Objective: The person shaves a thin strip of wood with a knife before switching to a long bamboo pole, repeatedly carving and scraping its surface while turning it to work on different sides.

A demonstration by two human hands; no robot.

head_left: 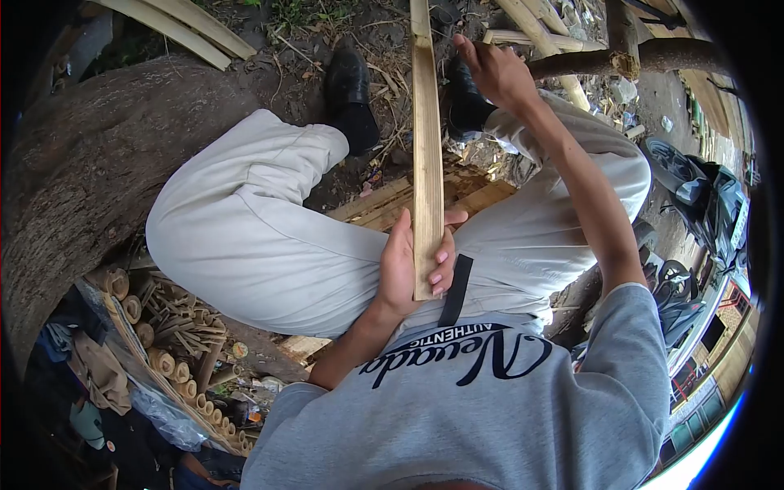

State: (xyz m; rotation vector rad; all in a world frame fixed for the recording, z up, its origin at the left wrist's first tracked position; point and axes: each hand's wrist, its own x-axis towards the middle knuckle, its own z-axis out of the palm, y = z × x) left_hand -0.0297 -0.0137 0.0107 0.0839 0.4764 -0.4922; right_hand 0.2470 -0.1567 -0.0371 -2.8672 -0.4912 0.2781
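Observation:
A long, split bamboo strip (428, 147) runs up from my lap past my shoes. My left hand (412, 265) is wrapped round its near end, thumb along one side and fingers curled over the other. Off to the right of the strip's far part, my right hand (502, 75) is raised with its fingers curled closed. Whatever it grips, if anything, is hidden. A gap separates this hand from the strip. Flat pieces of split bamboo (384, 204) lie on the ground between my legs.
A thick tree trunk (82, 163) lies along my left. Cut bamboo tubes (180, 371) and offcuts are piled behind it. A dark branch (653, 57) and bamboo poles lie beyond my right hand. A motorcycle (702, 196) stands at right.

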